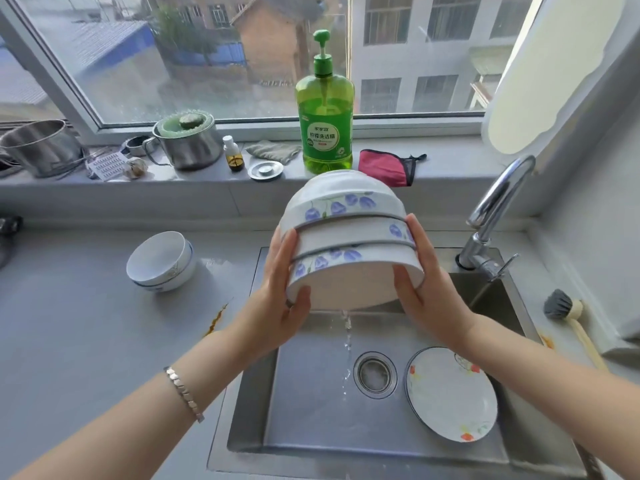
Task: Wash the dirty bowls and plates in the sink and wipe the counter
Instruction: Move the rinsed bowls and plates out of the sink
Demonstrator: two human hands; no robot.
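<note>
A stack of three white bowls with blue flowers is held tilted over the steel sink, mouths toward me, and water drips from the lowest rim. My left hand grips the stack's left side, thumb inside the rim. My right hand grips the right side, thumb on the rim. A flowered plate lies in the sink basin at the right, beside the drain. Two more nested white bowls lie tipped on the grey counter to the left.
The faucet stands at the sink's back right, water running. A dish brush lies on the right counter. On the sill stand a green soap bottle, steel pots, a small bottle, cloths. An orange stain marks the counter.
</note>
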